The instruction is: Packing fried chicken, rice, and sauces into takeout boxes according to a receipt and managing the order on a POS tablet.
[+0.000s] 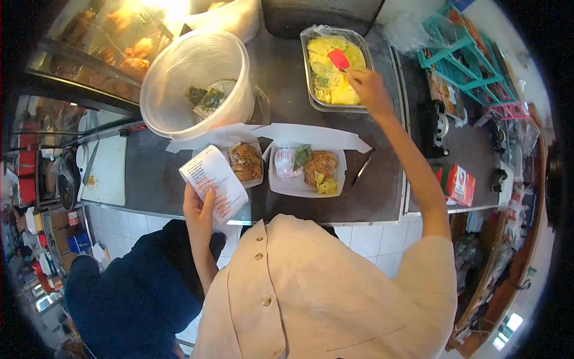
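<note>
My left hand [199, 206] holds a white printed paper [216, 182] by its lower edge, thumb in front. The paper covers part of a white food box [256, 143] with a browned fried piece [245, 161] in it. My right hand [366, 87] grips a red spoon [339, 59] over a metal tray [310, 84] of yellow food [329, 90]. Its red head rests at the yellow food's surface. Between my arms, a second open food box [305, 192] contains a browned fried piece [321, 167], green leaves [302, 154], a wrapped white packet [287, 161] and some yellow food.
A big translucent tub [161, 96] with green leaves inside stands left of the tray. A pen [362, 167] lies right of the boxes. Far left are a white cutting board [107, 173] and knife [89, 158]. A person in dark clothing [131, 293] is close on my left.
</note>
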